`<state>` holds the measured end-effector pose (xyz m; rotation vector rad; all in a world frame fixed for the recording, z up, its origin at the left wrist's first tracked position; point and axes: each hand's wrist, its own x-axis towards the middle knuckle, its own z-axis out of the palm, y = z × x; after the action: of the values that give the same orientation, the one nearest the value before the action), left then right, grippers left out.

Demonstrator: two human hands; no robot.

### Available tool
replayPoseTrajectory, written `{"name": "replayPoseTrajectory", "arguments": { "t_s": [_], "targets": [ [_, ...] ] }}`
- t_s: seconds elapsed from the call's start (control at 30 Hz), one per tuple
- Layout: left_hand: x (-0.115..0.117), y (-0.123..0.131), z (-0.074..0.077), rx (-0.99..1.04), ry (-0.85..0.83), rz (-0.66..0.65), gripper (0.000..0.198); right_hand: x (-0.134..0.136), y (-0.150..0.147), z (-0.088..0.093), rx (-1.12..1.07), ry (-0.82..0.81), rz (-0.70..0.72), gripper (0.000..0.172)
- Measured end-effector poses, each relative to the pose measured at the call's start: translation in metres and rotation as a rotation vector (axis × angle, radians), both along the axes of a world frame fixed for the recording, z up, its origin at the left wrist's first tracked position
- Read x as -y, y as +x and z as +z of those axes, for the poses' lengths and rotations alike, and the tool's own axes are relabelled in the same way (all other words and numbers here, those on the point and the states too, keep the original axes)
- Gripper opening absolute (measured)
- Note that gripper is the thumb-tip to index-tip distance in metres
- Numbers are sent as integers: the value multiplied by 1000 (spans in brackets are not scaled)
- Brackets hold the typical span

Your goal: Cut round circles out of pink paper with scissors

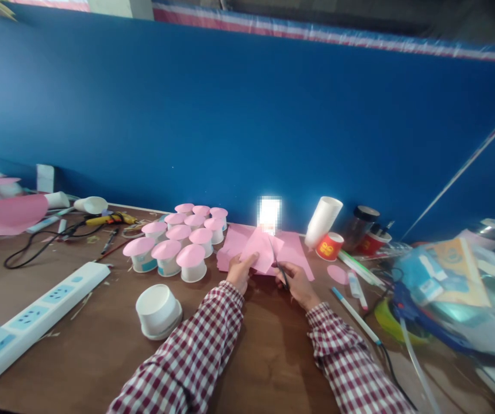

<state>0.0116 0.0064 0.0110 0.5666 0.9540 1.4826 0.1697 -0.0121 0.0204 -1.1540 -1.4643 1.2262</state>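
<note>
My left hand [241,270] pinches a piece of pink paper [259,250] between thumb and fingers. In my right hand [298,282] is a pair of scissors [282,275], its blades at the right edge of that piece. Beneath both lies a stack of pink paper sheets [296,253] on the brown table [268,356]. To the left stand several white paper cups with pink paper discs [191,256] on top, set in rows. One loose pink paper disc [337,274] rests to the right of my right hand.
A white paper bowl [157,310] sits left of my left forearm, near a white power strip [40,319]. Behind, stacked white cups [323,221] lean beside a red cup [329,247]. Pens [356,316], a dark-lidded jar [363,221] and clutter with plastic bags [454,276] fill the right.
</note>
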Motion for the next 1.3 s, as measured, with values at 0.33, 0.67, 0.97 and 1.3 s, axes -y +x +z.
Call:
{"name": "replayPoseTrajectory", "arguments": {
  "t_s": [0.33, 0.67, 0.97, 1.3],
  "targets": [
    [2, -1, 2, -8, 8, 1, 37, 0, 0, 1, 1, 5, 8, 39],
    [1, -1, 1, -7, 1, 4, 38, 1, 1, 2, 10, 6, 1, 41],
    [2, 0, 4, -2, -9, 10, 36, 1, 1, 2, 33, 19, 3, 42],
    [0, -1, 1, 5, 4, 20, 35, 0, -2, 1, 39, 46, 29, 46]
  ]
}}
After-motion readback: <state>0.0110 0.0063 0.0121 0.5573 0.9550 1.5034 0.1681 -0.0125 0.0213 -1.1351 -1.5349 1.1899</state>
